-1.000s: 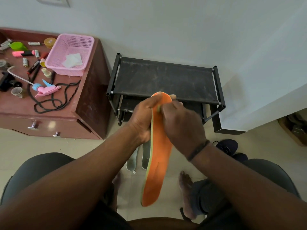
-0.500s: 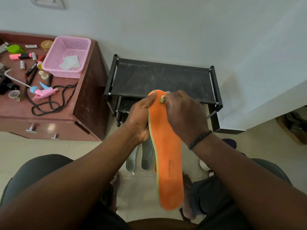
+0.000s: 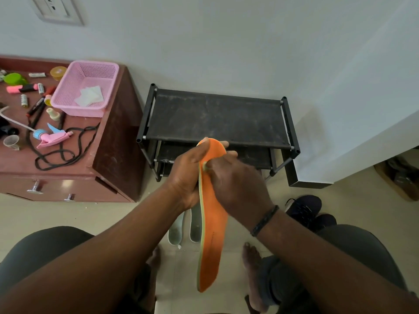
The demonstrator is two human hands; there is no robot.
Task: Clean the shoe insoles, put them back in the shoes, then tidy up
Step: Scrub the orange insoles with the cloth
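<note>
- The orange insole [image 3: 212,234] is hanging in the middle; it looks light and bendy, so holding its toe end seems best.
- The left hand [image 3: 186,175] is gripping its top edge. The right hand [image 3: 235,184] is pressing something small on it (a wipe, maybe).
- The pink basket [image 3: 68,96], at ten o'clock, is holding white wipes [image 3: 89,96].

left hand [image 3: 184,175] gripping, fingers curled; right hand [image 3: 235,182] pressed against it
</note>
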